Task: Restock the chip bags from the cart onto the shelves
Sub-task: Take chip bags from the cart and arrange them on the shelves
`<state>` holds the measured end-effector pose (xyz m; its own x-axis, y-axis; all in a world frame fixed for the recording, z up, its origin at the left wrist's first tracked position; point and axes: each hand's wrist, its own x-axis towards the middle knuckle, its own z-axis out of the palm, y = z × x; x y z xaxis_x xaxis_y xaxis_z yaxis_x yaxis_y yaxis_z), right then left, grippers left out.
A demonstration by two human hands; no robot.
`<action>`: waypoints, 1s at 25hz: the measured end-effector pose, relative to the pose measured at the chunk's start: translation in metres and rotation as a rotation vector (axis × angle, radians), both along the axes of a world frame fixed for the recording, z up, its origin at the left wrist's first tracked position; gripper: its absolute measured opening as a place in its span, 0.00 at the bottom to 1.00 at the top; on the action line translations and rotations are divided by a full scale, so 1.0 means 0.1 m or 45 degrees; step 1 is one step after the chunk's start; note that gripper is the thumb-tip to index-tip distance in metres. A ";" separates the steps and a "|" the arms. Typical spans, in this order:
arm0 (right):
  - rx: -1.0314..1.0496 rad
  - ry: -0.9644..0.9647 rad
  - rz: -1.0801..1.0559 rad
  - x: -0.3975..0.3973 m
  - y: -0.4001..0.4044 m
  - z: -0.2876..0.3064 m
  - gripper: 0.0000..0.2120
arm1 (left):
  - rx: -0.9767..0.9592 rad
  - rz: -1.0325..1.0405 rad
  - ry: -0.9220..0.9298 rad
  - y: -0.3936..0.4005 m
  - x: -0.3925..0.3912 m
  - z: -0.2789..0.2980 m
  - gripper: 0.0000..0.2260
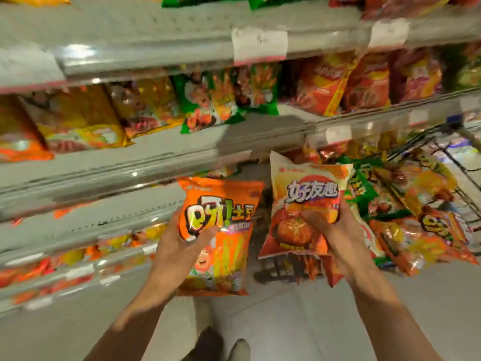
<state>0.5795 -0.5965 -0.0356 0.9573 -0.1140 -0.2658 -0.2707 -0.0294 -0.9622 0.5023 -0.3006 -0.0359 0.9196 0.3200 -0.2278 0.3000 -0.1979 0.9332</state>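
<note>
- Two bags up: left hand (182, 246) grips the orange bag (221, 230), right hand (335, 230) clutches the cream bag (307, 204).
- Both upright; shelves (156, 162) lie up-left, nearer the left hand (cart (458, 178) sits right).

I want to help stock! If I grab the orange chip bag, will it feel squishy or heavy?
Probably puffy and light: the orange chip bag looks air-filled, and the left hand holds it alone by one edge. Its shiny film could be slippery. Squeezing hard might crush the chips inside.
</note>
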 end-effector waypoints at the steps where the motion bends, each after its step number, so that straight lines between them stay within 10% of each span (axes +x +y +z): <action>1: 0.016 0.014 0.027 -0.06 0.08 -0.05 0.29 | 0.033 0.045 -0.012 0.02 -0.13 -0.04 0.16; 15: -0.013 0.194 0.427 -1.02 1.26 -0.09 0.27 | -0.326 0.421 -0.045 0.87 -1.71 0.03 0.23; 25: -0.032 0.149 0.694 -2.37 3.67 -0.08 0.24 | -0.355 0.752 -0.199 2.97 -3.50 -0.03 0.19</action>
<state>0.3423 -0.2292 -0.0438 0.8436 0.3820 -0.3775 -0.3148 -0.2178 -0.9238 0.1527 -0.0034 -0.0387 0.6370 0.7280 -0.2534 0.1415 0.2128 0.9668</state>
